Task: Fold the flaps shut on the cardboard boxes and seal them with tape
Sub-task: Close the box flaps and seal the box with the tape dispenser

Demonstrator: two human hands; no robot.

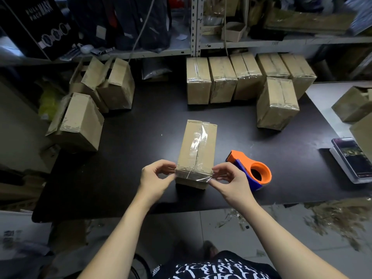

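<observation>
A small cardboard box stands in the middle of the black table, its flaps folded shut. Clear tape runs along its top seam, and a second strip of clear tape lies across its near edge. My left hand pinches the left end of that strip at the box's near left corner. At the near right corner, my right hand pinches the strip's right end. An orange and blue tape dispenser lies on the table just right of the box, untouched.
Several taped boxes line the back right under a metal shelf. Boxes with open flaps stand at the left. A phone on a white scale sits at the right edge. More boxes are far right.
</observation>
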